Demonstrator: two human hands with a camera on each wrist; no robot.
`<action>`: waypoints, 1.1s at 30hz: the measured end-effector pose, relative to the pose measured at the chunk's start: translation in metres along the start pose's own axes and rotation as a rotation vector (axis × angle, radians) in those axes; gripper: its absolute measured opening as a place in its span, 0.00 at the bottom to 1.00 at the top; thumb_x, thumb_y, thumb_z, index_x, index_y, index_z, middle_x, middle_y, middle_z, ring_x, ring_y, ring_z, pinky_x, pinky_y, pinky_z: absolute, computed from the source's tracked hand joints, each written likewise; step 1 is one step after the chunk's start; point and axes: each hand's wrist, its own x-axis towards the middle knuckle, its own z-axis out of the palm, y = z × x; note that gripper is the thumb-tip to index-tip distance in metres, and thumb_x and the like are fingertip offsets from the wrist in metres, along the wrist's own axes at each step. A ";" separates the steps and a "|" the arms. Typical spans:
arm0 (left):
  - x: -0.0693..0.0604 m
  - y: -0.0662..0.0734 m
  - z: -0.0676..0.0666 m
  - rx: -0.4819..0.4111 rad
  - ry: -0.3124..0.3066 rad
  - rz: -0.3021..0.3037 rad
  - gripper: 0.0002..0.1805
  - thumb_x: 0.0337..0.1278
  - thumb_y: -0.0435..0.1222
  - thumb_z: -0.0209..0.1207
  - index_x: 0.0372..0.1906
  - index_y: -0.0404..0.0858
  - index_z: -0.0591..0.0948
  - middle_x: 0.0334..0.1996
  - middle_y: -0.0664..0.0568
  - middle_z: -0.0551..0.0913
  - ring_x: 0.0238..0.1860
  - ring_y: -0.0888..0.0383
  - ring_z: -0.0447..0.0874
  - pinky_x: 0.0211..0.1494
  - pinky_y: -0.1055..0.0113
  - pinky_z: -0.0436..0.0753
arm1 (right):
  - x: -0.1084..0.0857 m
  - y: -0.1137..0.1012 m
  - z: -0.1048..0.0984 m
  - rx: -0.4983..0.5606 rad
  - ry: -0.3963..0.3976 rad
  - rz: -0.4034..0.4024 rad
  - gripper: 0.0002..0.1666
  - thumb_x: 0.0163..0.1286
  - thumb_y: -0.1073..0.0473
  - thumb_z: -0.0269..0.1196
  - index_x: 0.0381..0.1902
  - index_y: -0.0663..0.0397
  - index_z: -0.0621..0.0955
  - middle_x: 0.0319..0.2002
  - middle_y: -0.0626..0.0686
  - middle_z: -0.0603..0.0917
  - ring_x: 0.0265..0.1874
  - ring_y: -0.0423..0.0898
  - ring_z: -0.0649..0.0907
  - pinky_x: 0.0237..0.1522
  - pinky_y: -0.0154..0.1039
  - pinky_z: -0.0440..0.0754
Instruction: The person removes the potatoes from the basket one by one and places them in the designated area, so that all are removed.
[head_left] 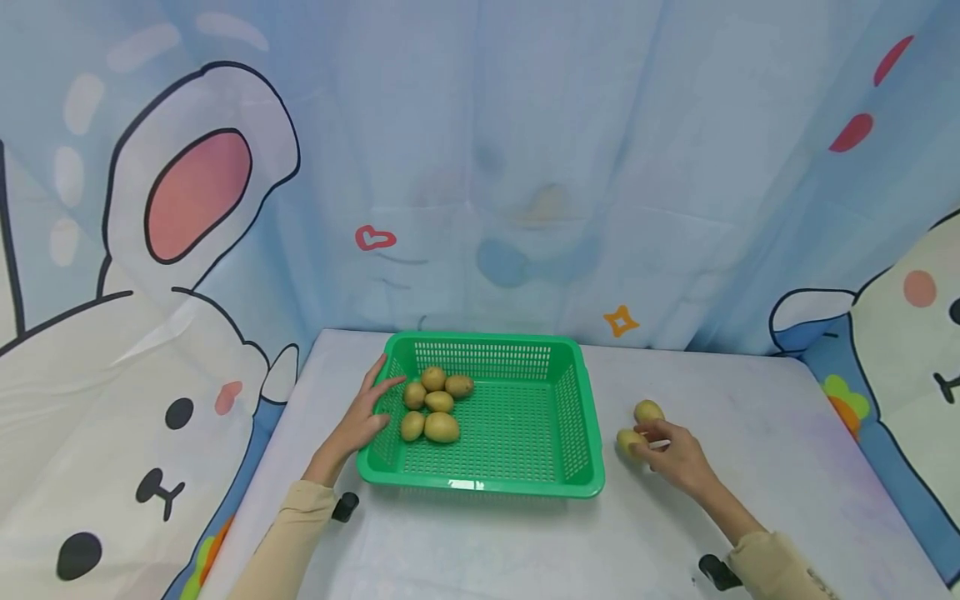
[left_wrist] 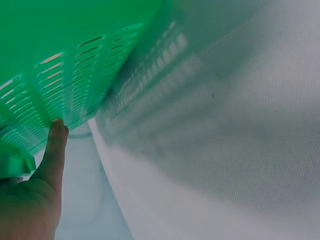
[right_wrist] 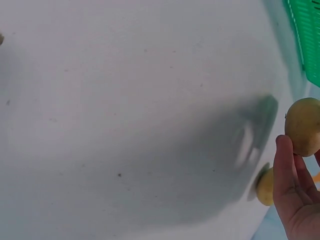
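Observation:
My right hand [head_left: 678, 458] pinches a yellowish potato [right_wrist: 303, 125] above the white table, to the right of the green basket [head_left: 517, 485]. A second potato [head_left: 648, 411] lies on the table just beyond that hand; in the right wrist view it is partly hidden behind the fingers. At the basket's left side, my left hand [head_left: 363, 423] rests on the rim with spread fingers. One fairly straight finger [left_wrist: 55, 150] lies against the slotted outer wall in the left wrist view. Inside the basket, several potatoes [head_left: 442, 427] are grouped toward the left.
A white cloth covers the table [head_left: 480, 550]. Behind it hangs a light blue curtain [head_left: 555, 167] with cartoon figures, also spreading to both sides. Black devices [head_left: 718, 572] sit at both wrists. At the right wrist view's left edge, a small brownish thing is cut off.

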 end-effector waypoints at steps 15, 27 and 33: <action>0.000 -0.001 0.000 -0.017 -0.016 -0.013 0.38 0.40 0.19 0.48 0.67 0.28 0.71 0.79 0.39 0.39 0.77 0.36 0.37 0.68 0.32 0.54 | 0.000 0.017 0.005 -0.059 -0.020 0.029 0.22 0.65 0.61 0.65 0.53 0.72 0.78 0.46 0.71 0.81 0.40 0.59 0.83 0.29 0.39 0.83; -0.001 0.001 -0.001 -0.017 -0.014 -0.014 0.38 0.40 0.19 0.48 0.67 0.28 0.71 0.78 0.38 0.39 0.77 0.36 0.38 0.67 0.32 0.55 | 0.012 -0.004 -0.016 -0.130 -0.101 0.009 0.24 0.70 0.57 0.62 0.53 0.75 0.77 0.50 0.72 0.80 0.45 0.66 0.83 0.40 0.50 0.84; 0.000 0.002 -0.001 -0.017 -0.011 -0.011 0.38 0.40 0.19 0.47 0.67 0.27 0.71 0.78 0.37 0.40 0.77 0.36 0.38 0.67 0.32 0.55 | 0.033 -0.033 -0.030 -0.131 -0.076 -0.063 0.21 0.71 0.59 0.60 0.53 0.72 0.78 0.49 0.70 0.81 0.46 0.64 0.82 0.44 0.52 0.83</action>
